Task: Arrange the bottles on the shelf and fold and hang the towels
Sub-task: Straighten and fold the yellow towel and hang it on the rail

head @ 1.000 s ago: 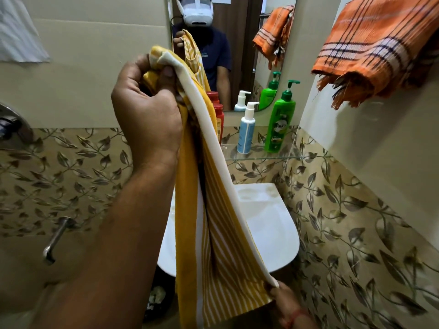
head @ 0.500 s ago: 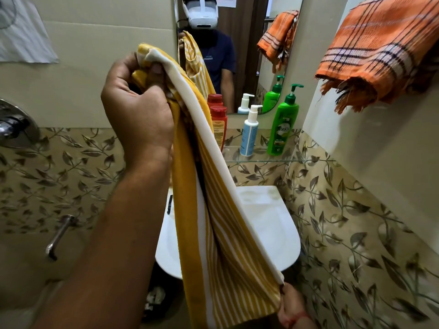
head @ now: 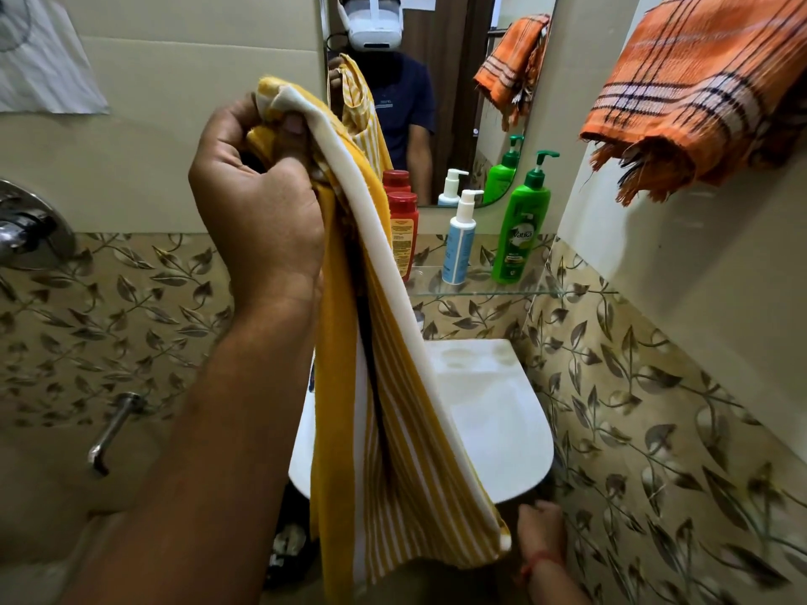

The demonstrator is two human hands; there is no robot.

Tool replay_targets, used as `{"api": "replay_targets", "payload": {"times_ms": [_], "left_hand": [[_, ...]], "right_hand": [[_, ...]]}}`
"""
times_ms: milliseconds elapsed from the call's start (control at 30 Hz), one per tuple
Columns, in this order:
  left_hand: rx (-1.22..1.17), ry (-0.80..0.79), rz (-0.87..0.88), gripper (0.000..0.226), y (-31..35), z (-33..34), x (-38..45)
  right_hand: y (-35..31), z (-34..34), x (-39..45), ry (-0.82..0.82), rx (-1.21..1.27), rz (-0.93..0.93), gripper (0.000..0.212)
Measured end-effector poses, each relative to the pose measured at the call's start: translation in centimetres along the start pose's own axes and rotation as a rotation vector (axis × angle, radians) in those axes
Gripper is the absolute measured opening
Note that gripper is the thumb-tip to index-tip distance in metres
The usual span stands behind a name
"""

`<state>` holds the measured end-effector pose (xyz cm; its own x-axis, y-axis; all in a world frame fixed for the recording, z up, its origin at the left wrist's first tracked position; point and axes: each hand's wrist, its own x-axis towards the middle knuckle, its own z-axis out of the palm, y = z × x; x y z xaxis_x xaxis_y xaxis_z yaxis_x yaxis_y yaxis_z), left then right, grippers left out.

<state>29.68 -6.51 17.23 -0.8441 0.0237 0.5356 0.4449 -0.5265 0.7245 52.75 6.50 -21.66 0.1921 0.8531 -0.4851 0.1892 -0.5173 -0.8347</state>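
One view only, the head camera. We held the yellow striped towel (head: 393,430) up in front of the mirror (head: 458,102). Our left hand (head: 262,198) was closed in a fist round its top end, bunching the cloth at about shoulder height. Our right hand (head: 539,532) was low, curled shut just beside the bottom corner of the white edge; whether it actually pinched the corner we could not tell, since the cloth hid the contact. The towel hung long and narrow, doubled along its length, the white band running as a taut diagonal from fist to lower corner.

Judgement on the step: this was the folding stage for the second towel. To do it well, we would keep the white edge tight, bring the bottom corner up to meet the top, and match the edges before letting go, so the layers do not slip apart.

Room: a small bathroom. An orange checked towel (head: 698,93) hung folded high on the right wall. The glass shelf (head: 502,290) under the mirror carried three bottles in a row: a red bottle (head: 404,233) partly behind the towel, a white-and-blue pump bottle (head: 460,238), a green pump bottle (head: 522,229). Below stood a white toilet lid (head: 493,421). Leaf-patterned tiles (head: 655,408) covered the lower walls; a chrome tap (head: 26,229) sat on the left.
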Motion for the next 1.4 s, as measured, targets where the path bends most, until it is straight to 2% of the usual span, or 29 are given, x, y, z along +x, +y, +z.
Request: {"api": "replay_targets", "payload": {"times_ms": [133, 267, 333, 400, 467, 533, 600, 667, 767, 900, 1000, 1100, 1167, 1233, 1300, 1400], "left_hand": [[0.068, -0.072, 0.004, 0.018, -0.4, 0.4, -1.2], [0.093, -0.165, 0.012, 0.017, -0.9, 0.5, -3.1], [0.120, -0.223, -0.003, 0.019, -1.4, 0.3, -4.2], [0.134, -0.284, -0.048, 0.019, -2.1, -0.1, -5.3], [0.138, -0.340, -0.093, 0.019, -2.7, -0.4, -6.0], [0.150, -0.402, -0.105, 0.027, -3.2, -0.9, -6.4], [0.168, -0.495, -0.094, 0.041, -3.5, -1.3, -6.8], [0.205, -0.562, -0.070, 0.050, -3.7, -1.6, -7.2], [0.201, -0.595, -0.110, 0.043, -4.0, -1.8, -7.6], [0.118, -0.594, -0.208, 0.037, -4.7, -2.0, -8.4], [0.094, -0.424, -0.259, 0.024, -5.5, -2.4, -8.5], [0.126, -0.217, -0.258, 0.023, -6.8, -3.4, -7.7], [0.139, -0.079, -0.274, 0.026, -7.5, -4.4, -6.8], [0.138, 0.061, -0.281, 0.027, -8.0, -5.4, -5.6], [0.113, 0.165, -0.276, 0.026, -8.2, -6.0, -4.5], [0.099, 0.198, -0.278, 0.025, -8.3, -6.0, -3.7]], "right_hand": [[-6.8, 1.7, -2.8, -0.076, 0.055, -0.347, 0.028], [-17.1, 2.0, -10.5, -0.390, 0.289, -0.805, 0.013], [-21.6, 1.1, -15.0, -0.589, 0.365, -1.027, 0.020], [-24.8, 0.1, -18.8, -0.705, 0.298, -1.200, 0.028], [-26.4, -0.4, -21.4, -0.663, 0.105, -1.359, 0.029], [-26.9, -0.5, -22.6, -0.534, -0.065, -1.456, 0.024], [-26.8, -0.6, -23.1, -0.430, -0.110, -1.473, 0.021], [-26.6, -0.7, -23.1, -0.415, -0.096, -1.413, 0.018], [-26.7, -0.7, -22.9, -0.460, -0.059, -1.310, 0.012], [-26.3, -0.9, -21.9, -0.505, 0.127, -1.185, 0.018], [-26.0, -1.2, -19.9, -0.513, 0.239, -1.065, 0.016], [-26.2, -2.5, -16.4, -0.353, 0.288, -1.034, 0.008], [-26.5, -4.1, -13.9, -0.244, 0.203, -1.060, 0.024], [-26.6, -5.9, -11.9, -0.223, 0.094, -1.087, 0.033], [-26.7, -7.3, -10.4, -0.192, 0.005, -1.105, 0.032], [-26.6, -7.7, -9.4, -0.197, -0.037, -1.109, 0.030]]}}
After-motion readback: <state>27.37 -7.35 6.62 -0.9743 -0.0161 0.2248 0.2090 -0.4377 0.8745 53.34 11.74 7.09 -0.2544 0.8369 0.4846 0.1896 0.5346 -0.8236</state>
